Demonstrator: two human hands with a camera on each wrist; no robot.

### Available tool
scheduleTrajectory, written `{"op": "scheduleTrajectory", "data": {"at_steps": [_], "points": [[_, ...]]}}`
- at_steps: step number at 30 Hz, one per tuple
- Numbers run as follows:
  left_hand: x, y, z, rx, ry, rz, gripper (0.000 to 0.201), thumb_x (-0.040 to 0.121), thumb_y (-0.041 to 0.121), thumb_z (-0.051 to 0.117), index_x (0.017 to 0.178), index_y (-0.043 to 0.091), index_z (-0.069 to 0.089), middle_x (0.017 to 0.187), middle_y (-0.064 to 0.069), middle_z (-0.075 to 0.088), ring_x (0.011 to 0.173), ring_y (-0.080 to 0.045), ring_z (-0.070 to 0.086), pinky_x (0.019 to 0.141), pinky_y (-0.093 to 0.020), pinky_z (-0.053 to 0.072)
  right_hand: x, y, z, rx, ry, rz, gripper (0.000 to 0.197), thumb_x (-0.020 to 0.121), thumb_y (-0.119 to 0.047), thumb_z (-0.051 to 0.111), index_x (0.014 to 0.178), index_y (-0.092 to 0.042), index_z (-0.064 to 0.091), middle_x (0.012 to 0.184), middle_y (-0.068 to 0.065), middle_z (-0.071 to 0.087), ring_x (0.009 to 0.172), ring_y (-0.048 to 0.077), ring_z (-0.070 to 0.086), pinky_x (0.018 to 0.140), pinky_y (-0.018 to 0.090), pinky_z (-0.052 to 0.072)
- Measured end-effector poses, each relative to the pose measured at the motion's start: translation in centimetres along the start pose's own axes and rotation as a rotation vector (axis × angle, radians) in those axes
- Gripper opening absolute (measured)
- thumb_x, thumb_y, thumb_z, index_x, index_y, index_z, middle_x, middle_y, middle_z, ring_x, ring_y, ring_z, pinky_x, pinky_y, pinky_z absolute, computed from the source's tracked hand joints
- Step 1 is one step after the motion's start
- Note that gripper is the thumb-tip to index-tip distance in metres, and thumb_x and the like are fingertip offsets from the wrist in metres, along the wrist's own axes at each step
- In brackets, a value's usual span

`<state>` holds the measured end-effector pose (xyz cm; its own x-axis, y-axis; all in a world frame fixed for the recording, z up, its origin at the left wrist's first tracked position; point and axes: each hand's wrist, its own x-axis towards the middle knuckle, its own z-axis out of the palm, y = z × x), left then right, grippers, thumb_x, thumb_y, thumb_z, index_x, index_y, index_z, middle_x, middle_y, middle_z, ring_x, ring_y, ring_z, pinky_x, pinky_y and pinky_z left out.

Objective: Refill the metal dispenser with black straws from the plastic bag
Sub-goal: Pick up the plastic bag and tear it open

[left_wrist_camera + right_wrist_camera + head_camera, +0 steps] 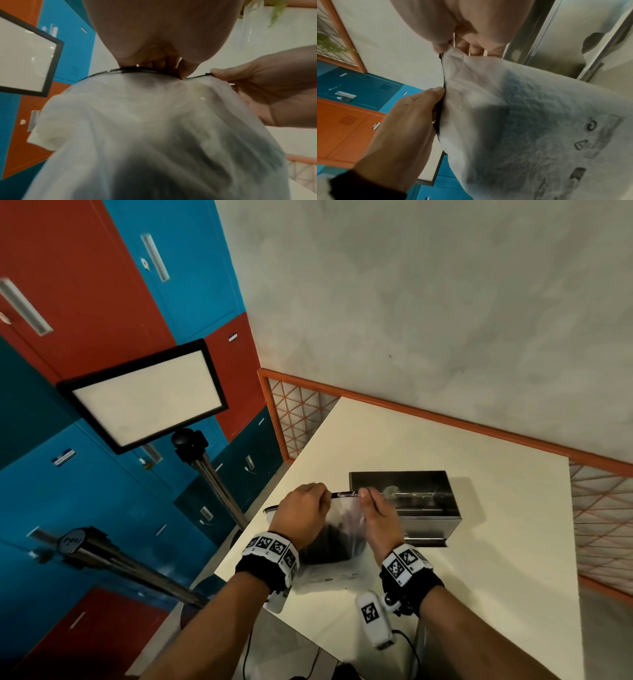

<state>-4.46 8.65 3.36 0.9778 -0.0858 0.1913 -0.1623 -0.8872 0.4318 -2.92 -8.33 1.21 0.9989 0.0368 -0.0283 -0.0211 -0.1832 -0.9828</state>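
A frosted plastic bag [342, 525] with a black zip strip along its top hangs between my two hands above the white table [479, 559]. Dark straws [329, 546] show as a blurred mass through its lower half. My left hand [305, 508] pinches the zip strip [145, 71] near its middle. My right hand [376, 508] pinches the strip's right end [442, 56]. The metal dispenser [411, 501], a shiny steel box, stands on the table just behind the bag. In the right wrist view the bag [530, 128] shows printed symbols, with the dispenser [565, 40] beyond it.
An orange-framed lattice rail [445, 416] borders the table's far and right sides. A light panel [147, 398] on a tripod stands left of the table, before red and blue lockers [85, 302]. A white tagged device [373, 625] with cables lies at the table's near edge.
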Motion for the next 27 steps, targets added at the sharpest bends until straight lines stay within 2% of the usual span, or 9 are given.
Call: {"op": "scheduleTrajectory", "data": {"at_steps": [3, 5, 7, 9, 13, 19, 23, 25, 27], "points": [[0.6, 1.1, 0.2, 0.012, -0.012, 0.082, 0.02, 0.105, 0.033, 0.044, 0.108, 0.019, 0.058, 0.101, -0.001, 0.063, 0.087, -0.022, 0.058, 0.072, -0.037, 0.049, 0.5, -0.3, 0.1, -0.015, 0.03, -0.009, 0.031, 0.103, -0.033, 0.043, 0.081, -0.018, 0.058, 0.071, -0.005, 0.057, 0.067, 0.01, 0.051, 0.069, 0.031, 0.044], [1.1, 2.2, 0.6, 0.059, -0.035, 0.127, 0.027, 0.106, 0.041, 0.036, 0.117, 0.023, 0.054, 0.107, 0.0, 0.062, 0.09, -0.022, 0.059, 0.069, -0.036, 0.048, 0.5, -0.6, 0.4, 0.008, 0.016, -0.007, 0.029, 0.104, -0.031, 0.043, 0.086, -0.018, 0.063, 0.078, -0.005, 0.064, 0.073, 0.009, 0.057, 0.072, 0.026, 0.046], [1.5, 3.0, 0.9, 0.103, -0.052, 0.14, 0.03, 0.107, 0.043, 0.03, 0.121, 0.026, 0.051, 0.109, 0.0, 0.061, 0.092, -0.023, 0.059, 0.067, -0.033, 0.044, 0.4, -0.5, 0.7, 0.056, 0.028, 0.02, 0.03, 0.104, -0.031, 0.043, 0.09, -0.017, 0.066, 0.086, 0.0, 0.069, 0.083, 0.016, 0.064, 0.08, 0.031, 0.051], [1.7, 3.4, 1.0, 0.11, -0.07, 0.13, 0.031, 0.108, 0.044, 0.025, 0.122, 0.028, 0.048, 0.108, 0.001, 0.063, 0.091, -0.024, 0.061, 0.067, -0.034, 0.046, 0.6, -0.2, 0.7, 0.101, 0.045, 0.05, 0.03, 0.103, -0.031, 0.044, 0.089, -0.019, 0.067, 0.086, 0.004, 0.07, 0.086, 0.021, 0.066, 0.084, 0.039, 0.052], [1.7, 3.8, 0.8, 0.101, -0.126, 0.119, 0.033, 0.106, 0.049, 0.019, 0.124, 0.035, 0.043, 0.103, 0.005, 0.069, 0.084, -0.022, 0.065, 0.071, -0.036, 0.053, 0.8, 0.0, 0.5, 0.124, 0.046, 0.076, 0.03, 0.104, -0.028, 0.044, 0.091, -0.017, 0.069, 0.087, 0.006, 0.071, 0.085, 0.019, 0.066, 0.087, 0.042, 0.053], [1.8, 4.1, 0.4, 0.157, -0.126, 0.109, 0.047, 0.099, 0.056, 0.008, 0.117, 0.031, 0.044, 0.096, 0.004, 0.069, 0.079, -0.024, 0.064, 0.064, -0.032, 0.044, 0.8, 0.0, 0.6, -0.035, 0.094, -0.002, 0.032, 0.104, -0.027, 0.043, 0.08, -0.016, 0.062, 0.074, 0.001, 0.064, 0.071, 0.017, 0.059, 0.072, 0.036, 0.05], [1.6, 3.8, 0.4, 0.184, -0.135, 0.087, 0.024, 0.107, 0.045, 0.023, 0.116, 0.031, 0.04, 0.093, 0.002, 0.068, 0.077, -0.027, 0.063, 0.062, -0.033, 0.041, 0.8, -0.6, 0.6, -0.065, 0.103, -0.001, 0.034, 0.103, -0.023, 0.045, 0.072, -0.015, 0.055, 0.063, -0.003, 0.054, 0.057, 0.005, 0.046, 0.057, 0.019, 0.039], [1.5, 3.5, 0.1, 0.199, -0.144, 0.07, 0.02, 0.108, 0.042, 0.025, 0.115, 0.031, 0.039, 0.093, 0.001, 0.068, 0.078, -0.028, 0.062, 0.063, -0.033, 0.037, 1.1, -0.8, 0.2, -0.069, 0.117, 0.018, 0.034, 0.103, -0.023, 0.045, 0.073, -0.009, 0.055, 0.062, -0.001, 0.052, 0.056, 0.007, 0.044, 0.052, 0.014, 0.035], [1.2, 3.1, -0.2, 0.217, -0.164, 0.058, 0.02, 0.108, 0.042, 0.023, 0.115, 0.031, 0.038, 0.092, 0.001, 0.067, 0.078, -0.029, 0.061, 0.064, -0.033, 0.037, 1.5, -0.8, -0.2, -0.108, 0.134, 0.029, 0.034, 0.103, -0.023, 0.046, 0.075, -0.005, 0.055, 0.062, 0.0, 0.051, 0.058, 0.014, 0.044, 0.052, 0.015, 0.034]]}}
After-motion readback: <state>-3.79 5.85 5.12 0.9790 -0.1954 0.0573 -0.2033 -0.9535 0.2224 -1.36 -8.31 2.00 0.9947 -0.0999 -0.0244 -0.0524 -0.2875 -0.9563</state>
